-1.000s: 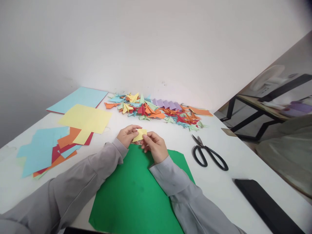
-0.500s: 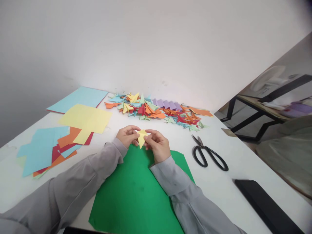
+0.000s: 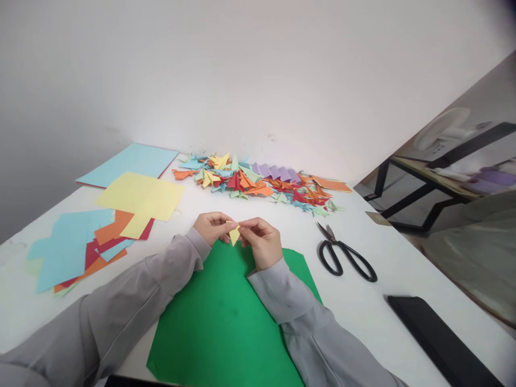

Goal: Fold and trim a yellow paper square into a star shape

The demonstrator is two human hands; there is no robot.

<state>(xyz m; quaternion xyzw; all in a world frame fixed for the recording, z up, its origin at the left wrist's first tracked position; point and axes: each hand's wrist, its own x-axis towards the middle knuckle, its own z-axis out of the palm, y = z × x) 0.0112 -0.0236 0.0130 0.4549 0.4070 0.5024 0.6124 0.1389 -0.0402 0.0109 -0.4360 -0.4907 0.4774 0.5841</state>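
Folded up tighter since a second ago, the yellow paper (image 3: 234,234) is now a small point, left hand (image 3: 212,227) and right hand (image 3: 261,241) both pinching it above the green sheet (image 3: 226,317), scissors (image 3: 346,255) off right

Above the green sheet (image 3: 226,322), left hand (image 3: 212,227) and right hand (image 3: 262,242) pinch a small folded yellow paper (image 3: 234,233) together.

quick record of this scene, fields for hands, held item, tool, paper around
held item: small yellow folded paper piece
hands: left hand and right hand both pinch its top
under hands: large green paper sheet on the white table
tool: black scissors, right of the hands, untouched
far edge: pile of folded coloured paper pieces
left side: pale yellow paper sheet atop spread coloured paper sheets
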